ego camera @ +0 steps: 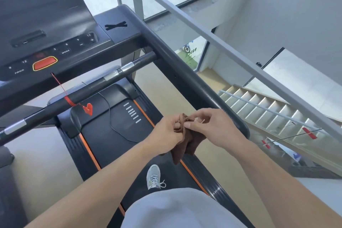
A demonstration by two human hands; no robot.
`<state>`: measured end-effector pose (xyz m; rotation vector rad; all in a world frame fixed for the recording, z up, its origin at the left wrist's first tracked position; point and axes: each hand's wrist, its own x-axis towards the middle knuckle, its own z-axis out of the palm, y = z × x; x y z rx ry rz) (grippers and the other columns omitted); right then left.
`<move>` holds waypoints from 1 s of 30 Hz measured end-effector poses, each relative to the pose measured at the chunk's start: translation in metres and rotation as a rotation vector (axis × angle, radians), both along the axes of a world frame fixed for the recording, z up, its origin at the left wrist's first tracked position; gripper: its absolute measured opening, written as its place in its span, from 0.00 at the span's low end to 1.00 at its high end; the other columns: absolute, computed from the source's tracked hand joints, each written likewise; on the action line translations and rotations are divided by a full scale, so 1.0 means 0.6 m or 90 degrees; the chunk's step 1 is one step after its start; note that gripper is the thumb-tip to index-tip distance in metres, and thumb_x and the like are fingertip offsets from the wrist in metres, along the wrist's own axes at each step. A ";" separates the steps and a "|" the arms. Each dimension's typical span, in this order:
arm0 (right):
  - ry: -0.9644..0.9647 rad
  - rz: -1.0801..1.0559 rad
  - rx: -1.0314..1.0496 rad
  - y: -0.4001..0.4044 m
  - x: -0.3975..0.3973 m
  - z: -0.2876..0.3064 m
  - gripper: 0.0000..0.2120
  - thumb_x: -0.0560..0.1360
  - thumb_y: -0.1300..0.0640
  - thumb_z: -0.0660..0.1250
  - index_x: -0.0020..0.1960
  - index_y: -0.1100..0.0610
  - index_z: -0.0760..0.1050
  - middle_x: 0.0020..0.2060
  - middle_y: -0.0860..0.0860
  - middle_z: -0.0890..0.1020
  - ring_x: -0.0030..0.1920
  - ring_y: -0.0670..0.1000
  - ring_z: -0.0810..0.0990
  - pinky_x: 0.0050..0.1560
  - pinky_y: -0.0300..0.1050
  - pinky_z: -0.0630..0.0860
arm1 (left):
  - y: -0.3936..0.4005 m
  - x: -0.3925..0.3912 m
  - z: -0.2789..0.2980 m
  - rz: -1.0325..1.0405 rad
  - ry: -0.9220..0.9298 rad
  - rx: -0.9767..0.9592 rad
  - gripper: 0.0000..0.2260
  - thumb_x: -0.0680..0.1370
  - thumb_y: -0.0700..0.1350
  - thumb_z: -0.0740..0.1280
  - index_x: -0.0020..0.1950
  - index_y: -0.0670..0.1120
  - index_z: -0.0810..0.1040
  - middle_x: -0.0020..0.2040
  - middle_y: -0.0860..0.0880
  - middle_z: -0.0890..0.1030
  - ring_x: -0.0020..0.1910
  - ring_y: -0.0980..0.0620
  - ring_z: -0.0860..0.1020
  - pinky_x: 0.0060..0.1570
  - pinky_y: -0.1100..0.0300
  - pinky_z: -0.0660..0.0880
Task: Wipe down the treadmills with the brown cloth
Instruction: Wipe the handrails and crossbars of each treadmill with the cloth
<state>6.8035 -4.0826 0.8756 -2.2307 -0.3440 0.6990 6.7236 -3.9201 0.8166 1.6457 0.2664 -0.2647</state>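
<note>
Nearest the camera is the person's pale grey shirt (pixel 177 209), and just past its hem one light sneaker (pixel 153 177) with white laces stands on the black running belt (pixel 114 135) of the treadmill. The belt is edged by orange stripes, and a thin dark cable (pixel 111 116) lies looped over its front part.

Both bare forearms reach forward and meet above the belt's right edge. The left hand (pixel 169 131) and the right hand (pixel 209 126) hold the brown cloth (pixel 187 146) between them: the left grip is closed around the bunched upper part of the cloth, and the right grip pinches a bit of its top edge with thumb and fingertips (pixel 188 125). The rest of the cloth hangs loose below the hands, clear of the belt. The hands are just beside the rounded end of the right side handrail (pixel 185 72), not touching it.

Farther on, a black crossbar (pixel 77 96) with silver sensor bands spans the machine, and a red safety cord with a red clip (pixel 88 109) hangs over it. Beyond lies the console (pixel 55 24) with a red stop button (pixel 45 63) and labelled keys. To the right, past a grey railing (pixel 240 55), a staircase (pixel 268 109) descends.
</note>
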 end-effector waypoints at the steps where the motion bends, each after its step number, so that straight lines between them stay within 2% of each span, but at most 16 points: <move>1: -0.015 -0.011 0.011 0.000 -0.001 0.001 0.09 0.70 0.43 0.80 0.43 0.45 0.83 0.40 0.46 0.82 0.40 0.47 0.80 0.40 0.41 0.72 | 0.002 0.000 0.001 -0.002 0.007 -0.019 0.11 0.72 0.36 0.65 0.48 0.50 0.79 0.39 0.49 0.85 0.34 0.55 0.78 0.38 0.58 0.74; 3: -0.051 -0.028 0.038 0.000 -0.005 0.002 0.09 0.71 0.46 0.79 0.40 0.47 0.81 0.40 0.45 0.83 0.41 0.44 0.79 0.41 0.39 0.70 | 0.003 -0.001 0.005 0.006 0.021 -0.068 0.12 0.72 0.31 0.62 0.49 0.44 0.77 0.38 0.47 0.83 0.30 0.56 0.76 0.33 0.65 0.70; 5: -0.098 -0.033 0.075 -0.001 -0.015 0.001 0.08 0.75 0.48 0.76 0.41 0.46 0.78 0.42 0.43 0.83 0.47 0.42 0.80 0.47 0.39 0.71 | 0.005 0.000 0.003 0.036 0.040 -0.098 0.16 0.73 0.24 0.58 0.52 0.41 0.76 0.40 0.46 0.83 0.29 0.56 0.77 0.29 0.69 0.70; 7: -0.114 -0.056 0.130 -0.002 -0.027 -0.002 0.08 0.76 0.50 0.75 0.42 0.48 0.77 0.41 0.44 0.83 0.48 0.44 0.81 0.50 0.39 0.73 | 0.006 -0.004 -0.006 0.056 0.046 -0.074 0.18 0.74 0.23 0.58 0.52 0.43 0.76 0.40 0.50 0.85 0.33 0.56 0.81 0.31 0.69 0.73; 9: -0.105 -0.100 0.191 -0.002 -0.038 -0.004 0.09 0.77 0.53 0.75 0.42 0.48 0.76 0.39 0.45 0.83 0.45 0.47 0.82 0.49 0.41 0.76 | 0.005 -0.014 -0.031 0.015 0.036 0.044 0.17 0.75 0.29 0.66 0.51 0.51 0.77 0.39 0.59 0.84 0.37 0.61 0.82 0.39 0.69 0.75; 10: -0.115 -0.121 0.218 -0.003 -0.040 -0.003 0.10 0.77 0.54 0.75 0.41 0.48 0.75 0.38 0.46 0.83 0.44 0.48 0.82 0.49 0.44 0.77 | 0.005 -0.021 -0.049 -0.018 0.040 0.106 0.16 0.74 0.34 0.71 0.51 0.55 0.77 0.40 0.62 0.83 0.40 0.63 0.81 0.43 0.67 0.75; 12: -0.129 -0.168 0.271 -0.007 -0.038 0.000 0.11 0.77 0.57 0.75 0.41 0.48 0.74 0.37 0.49 0.82 0.42 0.50 0.82 0.47 0.50 0.78 | 0.004 -0.033 -0.087 -0.057 0.080 0.170 0.11 0.73 0.46 0.76 0.51 0.58 0.79 0.44 0.60 0.84 0.44 0.60 0.82 0.48 0.58 0.78; 14: -0.128 -0.198 0.296 -0.013 -0.032 0.006 0.11 0.76 0.58 0.76 0.41 0.50 0.74 0.36 0.50 0.82 0.40 0.49 0.80 0.42 0.46 0.77 | 0.002 -0.040 -0.116 -0.058 0.123 0.191 0.07 0.75 0.52 0.75 0.50 0.56 0.80 0.43 0.55 0.85 0.44 0.54 0.83 0.52 0.47 0.80; 16: -0.135 -0.212 0.292 -0.023 -0.023 0.008 0.11 0.76 0.57 0.76 0.41 0.49 0.75 0.36 0.48 0.82 0.39 0.48 0.79 0.38 0.42 0.76 | 0.004 -0.040 -0.131 -0.023 0.123 0.220 0.03 0.77 0.51 0.73 0.49 0.56 0.80 0.42 0.55 0.85 0.44 0.53 0.83 0.54 0.45 0.80; 17: -0.134 -0.227 0.292 -0.028 -0.020 0.007 0.11 0.76 0.56 0.76 0.41 0.49 0.76 0.37 0.48 0.82 0.39 0.49 0.80 0.38 0.46 0.77 | 0.007 -0.040 -0.133 0.005 0.113 0.240 0.03 0.79 0.49 0.71 0.49 0.57 0.79 0.43 0.56 0.85 0.45 0.54 0.83 0.54 0.46 0.80; 21: -0.149 -0.308 0.296 -0.056 -0.004 -0.005 0.08 0.76 0.52 0.76 0.42 0.47 0.78 0.38 0.49 0.84 0.41 0.52 0.82 0.43 0.61 0.79 | 0.027 -0.044 -0.121 0.110 0.083 0.314 0.12 0.81 0.41 0.64 0.54 0.58 0.79 0.42 0.57 0.84 0.43 0.53 0.82 0.51 0.48 0.80; 23: -0.162 -0.332 0.300 -0.074 0.001 -0.004 0.07 0.77 0.52 0.76 0.43 0.48 0.78 0.39 0.46 0.83 0.42 0.50 0.82 0.46 0.59 0.79 | 0.030 -0.049 -0.111 0.138 0.053 0.321 0.13 0.82 0.41 0.62 0.55 0.60 0.78 0.42 0.58 0.84 0.43 0.54 0.81 0.51 0.50 0.80; 27: -0.220 -0.408 0.263 -0.134 0.007 0.001 0.08 0.77 0.52 0.75 0.42 0.45 0.77 0.37 0.41 0.82 0.39 0.44 0.79 0.43 0.47 0.75 | 0.007 -0.060 -0.083 0.147 -0.016 0.310 0.10 0.85 0.44 0.61 0.57 0.59 0.78 0.45 0.58 0.84 0.46 0.54 0.82 0.53 0.50 0.79; 30: -0.296 -0.443 0.233 -0.185 0.015 0.018 0.09 0.79 0.52 0.73 0.42 0.44 0.75 0.37 0.39 0.81 0.39 0.42 0.78 0.45 0.46 0.75 | -0.032 -0.061 -0.050 0.132 -0.087 0.307 0.08 0.85 0.49 0.59 0.57 0.59 0.77 0.43 0.57 0.83 0.42 0.53 0.81 0.48 0.52 0.78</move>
